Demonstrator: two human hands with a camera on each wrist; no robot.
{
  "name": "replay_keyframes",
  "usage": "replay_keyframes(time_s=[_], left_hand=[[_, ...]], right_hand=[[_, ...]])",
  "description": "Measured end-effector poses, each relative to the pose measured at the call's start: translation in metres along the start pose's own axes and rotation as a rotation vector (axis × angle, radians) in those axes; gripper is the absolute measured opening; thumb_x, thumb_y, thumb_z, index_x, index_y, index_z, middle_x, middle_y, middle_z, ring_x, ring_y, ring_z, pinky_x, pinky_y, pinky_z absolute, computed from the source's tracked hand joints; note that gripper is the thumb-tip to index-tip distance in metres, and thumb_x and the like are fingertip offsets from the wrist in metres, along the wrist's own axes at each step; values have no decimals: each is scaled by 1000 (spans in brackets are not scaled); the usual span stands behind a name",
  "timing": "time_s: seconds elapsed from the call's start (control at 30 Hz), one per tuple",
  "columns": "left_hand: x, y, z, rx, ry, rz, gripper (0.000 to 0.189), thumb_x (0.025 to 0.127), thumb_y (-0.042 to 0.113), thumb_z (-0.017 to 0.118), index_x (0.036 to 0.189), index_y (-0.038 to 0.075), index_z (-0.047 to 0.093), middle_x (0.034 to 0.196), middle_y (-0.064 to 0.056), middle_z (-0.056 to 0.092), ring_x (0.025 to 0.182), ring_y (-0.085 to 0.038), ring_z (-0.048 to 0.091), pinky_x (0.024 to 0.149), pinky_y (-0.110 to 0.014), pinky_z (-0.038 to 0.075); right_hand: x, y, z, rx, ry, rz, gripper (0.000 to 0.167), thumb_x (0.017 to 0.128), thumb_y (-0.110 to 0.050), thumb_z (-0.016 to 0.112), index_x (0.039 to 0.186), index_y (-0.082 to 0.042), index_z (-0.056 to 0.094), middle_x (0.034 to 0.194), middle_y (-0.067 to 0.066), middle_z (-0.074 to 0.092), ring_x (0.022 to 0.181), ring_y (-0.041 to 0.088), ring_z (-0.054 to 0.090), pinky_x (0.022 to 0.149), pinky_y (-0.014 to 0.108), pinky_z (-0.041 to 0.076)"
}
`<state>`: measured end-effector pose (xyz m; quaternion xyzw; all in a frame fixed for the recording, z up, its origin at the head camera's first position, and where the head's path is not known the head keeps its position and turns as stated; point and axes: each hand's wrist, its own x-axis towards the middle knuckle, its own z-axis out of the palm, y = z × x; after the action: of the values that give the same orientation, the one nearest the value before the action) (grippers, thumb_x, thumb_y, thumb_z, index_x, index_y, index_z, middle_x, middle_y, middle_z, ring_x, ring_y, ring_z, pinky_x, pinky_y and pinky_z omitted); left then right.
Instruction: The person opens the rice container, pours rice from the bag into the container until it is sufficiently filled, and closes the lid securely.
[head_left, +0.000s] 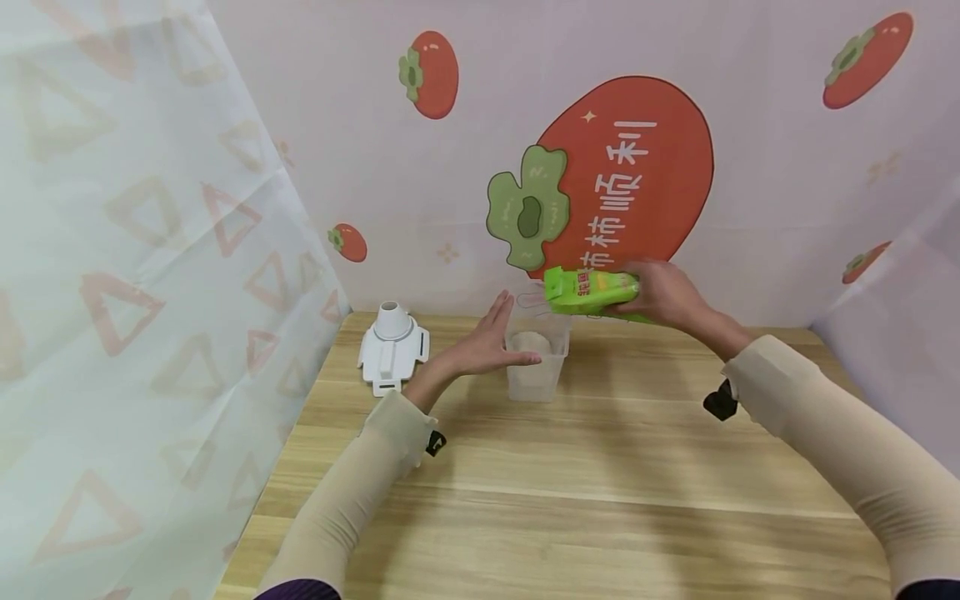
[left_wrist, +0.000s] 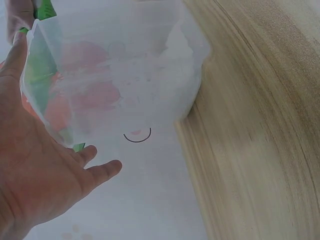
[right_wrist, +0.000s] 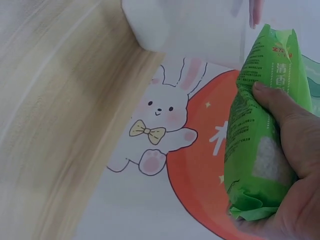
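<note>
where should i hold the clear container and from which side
Grip the clear container, probably by its upper wall, coming from the left: it stands upright, the left hand spreads on that side, with the green bag above its right side.

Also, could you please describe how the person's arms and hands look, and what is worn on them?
The left hand and right hand wear no gloves. Plain cream sleeves cover both forearms. A small black piece shows by each wrist, purpose unclear. Dark cloth appears nearer the body.

Bright, soft shadows on table point(head_left: 525, 533), hazy wrist views
</note>
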<state>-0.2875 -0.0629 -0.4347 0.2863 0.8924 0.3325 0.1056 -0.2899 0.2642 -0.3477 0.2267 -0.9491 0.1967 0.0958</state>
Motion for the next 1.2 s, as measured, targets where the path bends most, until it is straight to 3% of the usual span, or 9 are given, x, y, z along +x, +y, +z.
replay_keyframes(time_s=[0.3,0.7,1.2], left_hand=[[0,3,0,-4,17,2,126,90,60,76,170,11,-8,178,-13,-12,165,-30,0,131,-52,17],[-2,6,-2,-8,20,-9,126,91,59,77,170,11,-8,178,-13,-13,165,-31,-1,131,-51,18],[-1,2,1,-1,10,-2,125,92,58,75,170,11,-10,178,-14,-14,164,-30,0,131,-51,17]], right_hand=[[8,-10,-3,-84,-29,-33,69,73,-29,100,132,-6,72,124,14,73,102,31,62,84,50,52],[11,-26,-9,-253,-41,-39,72,72,-34,101,132,-7,73,122,21,70,108,40,61,89,59,56],[13,-32,-10,-309,-72,-57,76,70,-37,101,134,-9,72,123,21,70,110,41,62,90,60,57]])
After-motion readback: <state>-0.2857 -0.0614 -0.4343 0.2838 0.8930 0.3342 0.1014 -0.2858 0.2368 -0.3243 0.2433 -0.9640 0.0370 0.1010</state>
